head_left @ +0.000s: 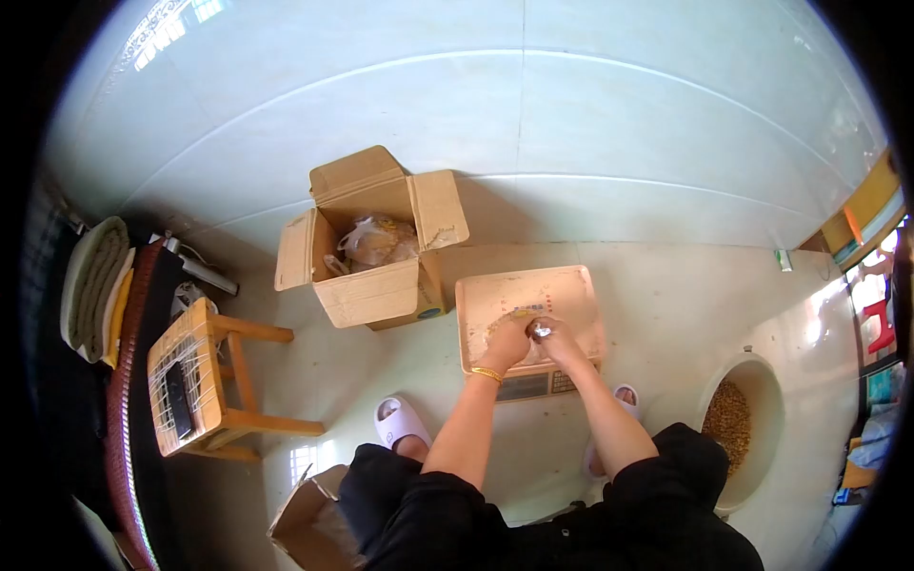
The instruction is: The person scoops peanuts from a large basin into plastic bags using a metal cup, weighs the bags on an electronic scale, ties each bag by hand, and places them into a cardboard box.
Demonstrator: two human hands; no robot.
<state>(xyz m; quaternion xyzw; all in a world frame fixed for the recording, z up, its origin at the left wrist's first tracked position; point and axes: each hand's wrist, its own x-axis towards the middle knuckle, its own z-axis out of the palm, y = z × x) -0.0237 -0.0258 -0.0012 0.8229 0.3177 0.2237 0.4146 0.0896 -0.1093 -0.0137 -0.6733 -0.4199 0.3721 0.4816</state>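
Both hands meet over a pinkish-orange digital scale (476, 298) on the floor. What looks like a clear plastic bag (536, 353) lies on its platform, mostly covered by the hands. My left hand (507, 344), with a gold-coloured bracelet at the wrist, is closed at this film, its fingertips partly hidden. Beside it, my right hand (557, 344) is closed around a small shiny silvery thing (542, 329) whose kind I cannot make out. The scale's display and keys face me.
An open cardboard box (367, 297) with filled plastic bags stands at the back left. A wooden stool (249, 376) carries a dark phone-like object (178, 400). At right is a pale bucket (769, 419) of brown nuts or grain. Another carton (309, 523) lies near my leg.
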